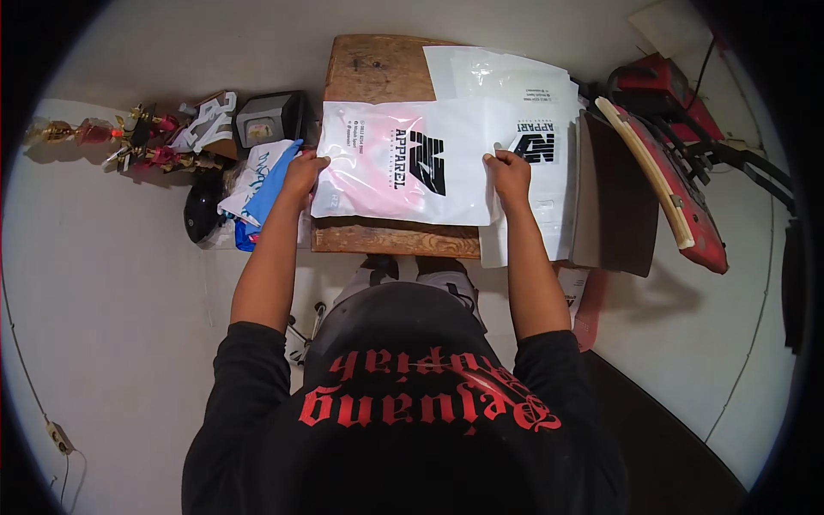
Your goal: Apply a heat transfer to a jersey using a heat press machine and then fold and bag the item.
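Observation:
A white, shiny plastic mailer bag (pixel 412 159) with black printing lies across the wooden table (pixel 378 73), something pink showing through its left part. My left hand (pixel 303 174) pinches its left edge between thumb and fingers. At the opposite edge, my right hand (pixel 512 178) has its fingers closed on the bag. Beneath and beyond the right hand lies a stack of similar white plastic bags (pixel 554 206), partly covered by the held one. My right forearm crosses over part of that stack.
On the right stand a dark brown board (pixel 614 197) and a red machine (pixel 687 189) with a pale edge. At the left are blue and white bundles (pixel 266 184), a grey-black box (pixel 272 120), a black rounded object (pixel 203 206) and several trophies (pixel 142 137). A wall socket (pixel 58 436) hangs lower left.

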A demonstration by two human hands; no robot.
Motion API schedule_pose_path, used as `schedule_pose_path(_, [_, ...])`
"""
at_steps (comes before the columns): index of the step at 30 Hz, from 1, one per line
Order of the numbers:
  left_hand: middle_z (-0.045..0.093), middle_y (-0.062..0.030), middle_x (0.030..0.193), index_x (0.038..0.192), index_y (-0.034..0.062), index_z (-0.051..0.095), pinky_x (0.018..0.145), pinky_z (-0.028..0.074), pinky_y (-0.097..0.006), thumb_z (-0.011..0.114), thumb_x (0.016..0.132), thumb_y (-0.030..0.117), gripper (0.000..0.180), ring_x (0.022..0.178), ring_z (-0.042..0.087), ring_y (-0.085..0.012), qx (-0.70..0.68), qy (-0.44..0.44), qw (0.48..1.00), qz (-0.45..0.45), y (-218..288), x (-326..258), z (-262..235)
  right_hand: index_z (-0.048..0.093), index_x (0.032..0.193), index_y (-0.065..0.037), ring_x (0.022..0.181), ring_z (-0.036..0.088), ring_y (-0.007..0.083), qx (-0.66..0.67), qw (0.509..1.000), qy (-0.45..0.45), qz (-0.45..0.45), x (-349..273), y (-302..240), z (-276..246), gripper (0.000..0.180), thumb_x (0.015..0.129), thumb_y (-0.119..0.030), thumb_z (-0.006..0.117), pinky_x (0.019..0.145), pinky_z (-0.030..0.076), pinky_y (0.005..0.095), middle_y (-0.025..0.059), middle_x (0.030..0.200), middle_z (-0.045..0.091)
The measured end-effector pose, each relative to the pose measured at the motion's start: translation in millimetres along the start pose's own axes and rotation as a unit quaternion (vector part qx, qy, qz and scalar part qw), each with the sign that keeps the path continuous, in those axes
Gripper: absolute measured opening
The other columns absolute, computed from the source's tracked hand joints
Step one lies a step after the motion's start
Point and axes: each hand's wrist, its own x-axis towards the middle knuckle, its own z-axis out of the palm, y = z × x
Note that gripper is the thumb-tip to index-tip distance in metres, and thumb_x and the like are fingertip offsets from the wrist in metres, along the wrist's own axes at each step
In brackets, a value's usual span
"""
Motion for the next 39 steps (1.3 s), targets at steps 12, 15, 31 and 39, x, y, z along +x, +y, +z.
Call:
schedule_pose_path(12, [0.072,-0.0083,0.100,0.114,-0.0028,0.068,0.082,0.051,-0.028,0.067,0.089,0.009,0.028,0.087,0.067,-0.0171,-0.066,-0.027,0.995,0.068,-8.6,-108.4,84.0,0.075,0.100,0.006,0.078,0.062,0.0134,0.130,0.991,0.030,0.029,-92.1,15.9,-140.1,0.029,0.083,-0.015,0.084,0.074,0.050,0.0275,0.0064,0.087,0.072])
schedule_pose_path(15, [0.071,-0.0096,0.104,0.114,-0.0012,0.065,0.087,0.050,-0.029,0.065,0.089,0.009,0.027,0.093,0.067,-0.0189,-0.058,-0.049,0.995,0.070,-18.2,-140.4,126.4,0.075,0.102,0.006,0.078,0.061,0.0121,0.136,0.990,0.028,0.020,-113.5,41.8,-189.9,0.031,0.082,-0.016,0.085,0.074,0.050,0.0277,0.0049,0.086,0.071])
schedule_pose_path(31, [0.073,-0.0092,0.104,0.123,-0.0071,0.066,0.084,0.053,-0.029,0.064,0.091,0.007,0.035,0.092,0.069,-0.0181,-0.028,-0.134,0.988,0.070,-107.9,-256.5,411.2,0.075,0.100,0.005,0.079,0.061,0.0116,0.149,0.977,0.138,0.058,-178.8,234.4,-460.3,0.025,0.084,-0.013,0.083,0.074,0.050,0.0272,0.0039,0.087,0.071])
schedule_pose_path(39, [0.073,-0.0120,0.108,0.128,-0.0090,0.064,0.085,0.055,-0.030,0.066,0.093,0.007,0.039,0.090,0.069,-0.0184,0.025,-0.217,0.973,0.072,-107.7,-275.8,582.6,0.075,0.096,0.004,0.082,0.062,0.0102,0.211,0.944,0.243,0.068,-193.2,325.3,-593.6,0.020,0.083,-0.009,0.083,0.079,0.049,0.0258,0.0018,0.090,0.072])
